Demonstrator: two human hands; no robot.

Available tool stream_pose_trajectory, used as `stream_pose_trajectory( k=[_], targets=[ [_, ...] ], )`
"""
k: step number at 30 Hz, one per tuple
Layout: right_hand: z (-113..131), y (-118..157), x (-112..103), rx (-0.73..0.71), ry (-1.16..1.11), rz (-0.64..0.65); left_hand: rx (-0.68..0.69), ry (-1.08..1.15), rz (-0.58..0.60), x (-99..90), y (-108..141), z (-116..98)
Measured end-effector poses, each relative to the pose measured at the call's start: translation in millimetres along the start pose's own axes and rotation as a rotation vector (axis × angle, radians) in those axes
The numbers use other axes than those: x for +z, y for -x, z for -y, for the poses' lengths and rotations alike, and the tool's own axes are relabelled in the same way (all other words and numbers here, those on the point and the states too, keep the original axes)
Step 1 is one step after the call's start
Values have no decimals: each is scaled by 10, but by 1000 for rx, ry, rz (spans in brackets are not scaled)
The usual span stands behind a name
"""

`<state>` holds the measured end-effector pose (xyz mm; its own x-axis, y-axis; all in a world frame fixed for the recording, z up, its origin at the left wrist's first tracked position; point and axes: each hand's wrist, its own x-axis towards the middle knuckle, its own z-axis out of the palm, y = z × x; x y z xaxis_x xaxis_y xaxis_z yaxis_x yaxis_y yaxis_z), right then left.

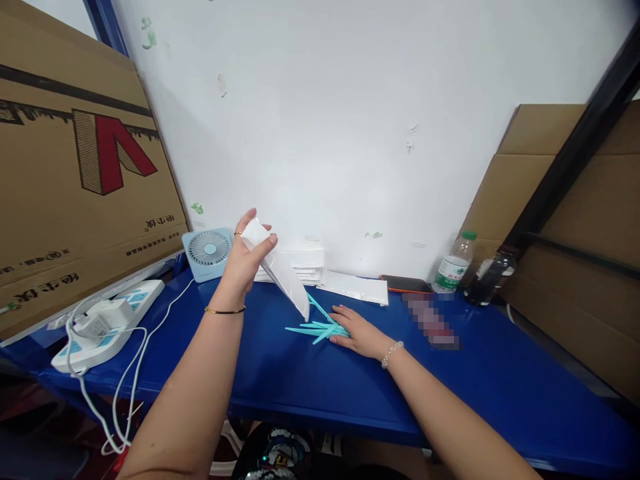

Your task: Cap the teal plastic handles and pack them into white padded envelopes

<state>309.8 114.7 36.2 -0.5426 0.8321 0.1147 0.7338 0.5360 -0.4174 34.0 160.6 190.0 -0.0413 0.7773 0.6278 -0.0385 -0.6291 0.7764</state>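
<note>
Several slim turquoise sticks (317, 329) lie fanned out on the blue worktop (300, 380), their right-hand ends covered by the right hand (364, 333). That hand is palm down with its fingers reaching over the sticks; I cannot tell whether they grip them or merely rest there. The left hand (243, 263) is raised, its thumb and fingers pinching the upper end of a white pouch (287, 277), which slants down to the right, its lower end just beside the sticks. Behind the pouch is a stack of white packets (307, 260), with a flat white strip (355, 287) to its right. A light blue fan (210, 253) stands left of the stack; a green-capped bottle (453, 265) and a dark bottle (487, 280) stand near each other at the far right.
</note>
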Motion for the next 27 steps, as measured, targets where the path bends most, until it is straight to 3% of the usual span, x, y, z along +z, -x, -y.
stream_pose_trajectory(
  k=[8,13,17,23,25,27],
  targets=[
    [-9,4,-17,17,-29,11,264,-150,17,-54,-220,-419],
    [-19,2,-13,-6,-32,8,275,-352,91,-103,-250,-503],
    [-6,5,-28,-35,-29,1,144,-789,295,-184,-179,-192],
    [33,18,-55,-54,-46,23,-397,-1270,841,-260,201,656],
    [50,18,-59,-66,-50,44,-413,-1287,875,-187,343,840],
    [69,16,-65,-81,-52,59,-382,-1298,785,-55,461,949]
  ],
)
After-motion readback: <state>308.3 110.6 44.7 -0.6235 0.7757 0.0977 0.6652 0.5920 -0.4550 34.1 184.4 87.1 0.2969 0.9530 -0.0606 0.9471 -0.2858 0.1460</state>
